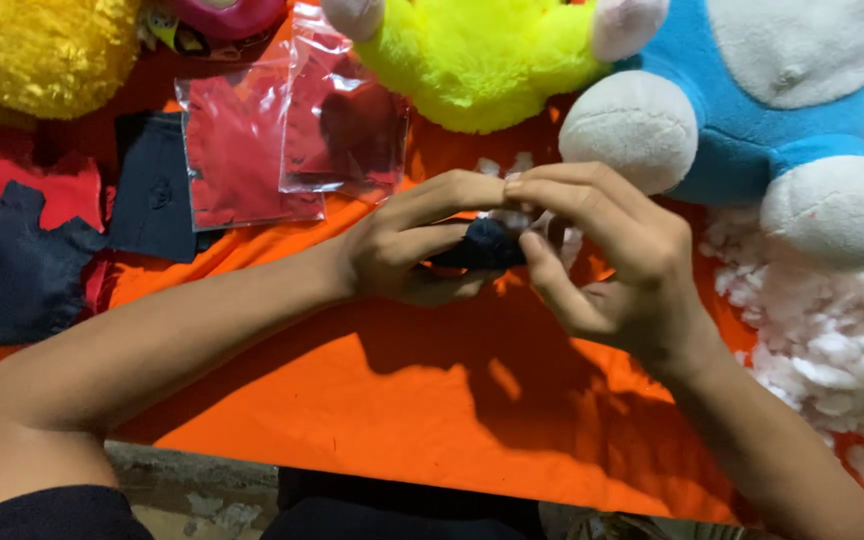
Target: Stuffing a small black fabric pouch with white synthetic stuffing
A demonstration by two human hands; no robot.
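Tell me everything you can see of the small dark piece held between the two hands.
The small dark piece looks like navy fabric, soft and rounded, possibly partly stuffed. It is held above the orange cloth, pinched between the left hand and right hand. Fingers hide most of it. White stuffing bits show right behind it.

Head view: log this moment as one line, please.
left hand: holds small dark fabric piece | right hand: pinches it with white stuffing | surface: orange cloth | nearby: blue plush toy
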